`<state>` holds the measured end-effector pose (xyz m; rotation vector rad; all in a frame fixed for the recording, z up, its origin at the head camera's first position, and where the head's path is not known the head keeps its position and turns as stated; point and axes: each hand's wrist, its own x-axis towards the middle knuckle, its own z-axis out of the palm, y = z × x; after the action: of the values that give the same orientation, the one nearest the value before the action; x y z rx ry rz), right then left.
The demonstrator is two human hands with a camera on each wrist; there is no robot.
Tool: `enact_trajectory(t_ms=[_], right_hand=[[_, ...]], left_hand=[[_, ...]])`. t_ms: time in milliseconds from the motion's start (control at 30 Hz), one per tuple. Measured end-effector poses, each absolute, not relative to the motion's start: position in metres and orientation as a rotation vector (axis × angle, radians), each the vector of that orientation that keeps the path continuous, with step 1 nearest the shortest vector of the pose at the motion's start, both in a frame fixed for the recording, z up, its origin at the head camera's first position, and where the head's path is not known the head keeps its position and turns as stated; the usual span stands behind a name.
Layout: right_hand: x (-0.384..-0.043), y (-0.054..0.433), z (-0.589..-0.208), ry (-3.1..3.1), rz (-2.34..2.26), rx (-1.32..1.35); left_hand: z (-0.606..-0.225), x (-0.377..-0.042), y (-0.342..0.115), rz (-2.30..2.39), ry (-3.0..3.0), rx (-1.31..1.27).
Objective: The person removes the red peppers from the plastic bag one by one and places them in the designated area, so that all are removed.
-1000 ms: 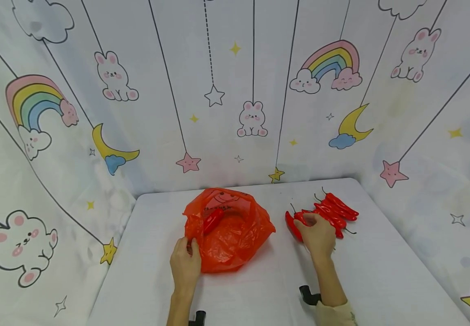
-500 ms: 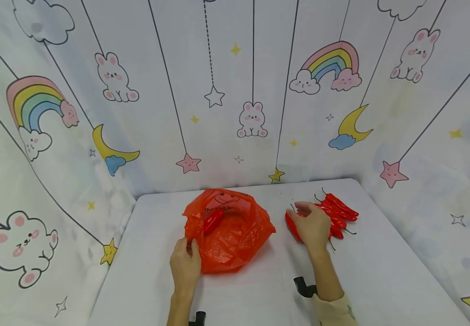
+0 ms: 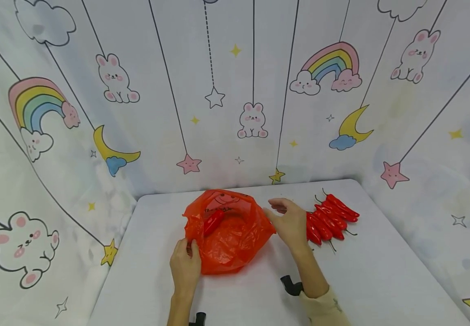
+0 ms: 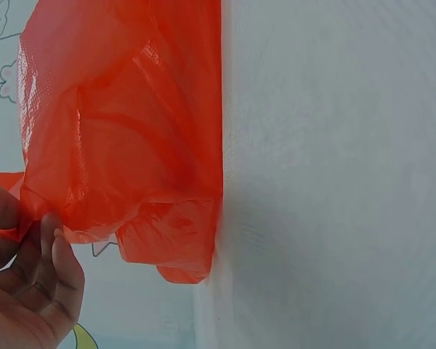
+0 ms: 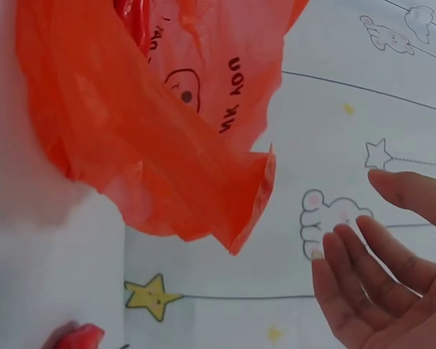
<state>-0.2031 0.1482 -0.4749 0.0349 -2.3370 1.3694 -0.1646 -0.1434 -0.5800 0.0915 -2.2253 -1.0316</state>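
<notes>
A thin red plastic bag (image 3: 228,244) with a printed smiling face stands on the table with its mouth spread. One glossy red chili pepper (image 3: 213,222) shows inside its opening. My left hand (image 3: 185,262) pinches the bag's near-left rim between thumb and fingers; in the left wrist view the hand (image 4: 40,283) has the film bunched at its fingertips. Close by the bag's right corner is my right hand (image 3: 289,224). The right wrist view shows this hand (image 5: 385,276) with fingers spread and nothing between them. More red chili peppers (image 3: 332,219) lie side by side right of it.
The white table (image 3: 251,303) meets a fabric backdrop (image 3: 169,68) printed with rabbits, stars and rainbows at its back and sides. A black camera mount (image 3: 292,286) sits at the right wrist, and another mount (image 3: 200,318) at the left.
My right hand has moved left from the chili peppers to the bag's right corner, uncovering more of the row. The left hand has kept its grip on the rim.
</notes>
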Motion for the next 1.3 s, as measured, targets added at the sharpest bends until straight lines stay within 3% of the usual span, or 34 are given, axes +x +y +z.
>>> enact_trajectory(t_ms=[567, 1300], right_hand=[[-0.211, 0.114, -0.468, -2.444, 1.352, 0.143], [-0.238, 0.059, -0.506, -2.783, 1.186, 0.294]], left_hand=[[-0.581, -0.165, -0.143, -1.029, -2.218, 0.084], [-0.58, -0.166, -0.143, -1.038, -2.201, 0.081]])
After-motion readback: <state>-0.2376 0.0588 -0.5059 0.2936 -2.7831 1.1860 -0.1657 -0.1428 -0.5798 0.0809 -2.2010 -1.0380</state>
